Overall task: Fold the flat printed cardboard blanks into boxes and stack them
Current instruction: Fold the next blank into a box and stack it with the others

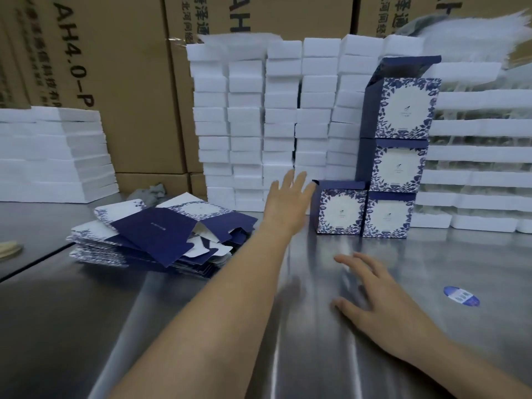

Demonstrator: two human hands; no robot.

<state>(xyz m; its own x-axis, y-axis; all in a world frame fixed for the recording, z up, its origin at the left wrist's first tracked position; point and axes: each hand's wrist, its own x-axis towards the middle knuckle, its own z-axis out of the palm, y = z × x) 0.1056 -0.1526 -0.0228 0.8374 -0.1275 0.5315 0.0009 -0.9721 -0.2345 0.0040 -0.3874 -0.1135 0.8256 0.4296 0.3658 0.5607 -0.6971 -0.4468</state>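
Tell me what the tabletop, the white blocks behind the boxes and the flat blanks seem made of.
The tabletop looks like brushed stainless steel: grey, with streaky reflections. The white blocks are probably foam, matte with soft edges, though blur leaves that open. The flat blanks look like thin printed card with die-cut tabs.

Flat blanks (161, 234) lie left on the table (431, 269) — folded boxes (385, 180) stacked right, before foam stacks (273, 125).

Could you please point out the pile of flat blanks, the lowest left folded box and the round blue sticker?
pile of flat blanks (149, 234): head view, dark blue top panel.
lowest left folded box (341, 211): head view, white front medallion.
round blue sticker (461, 296): head view, its centre.
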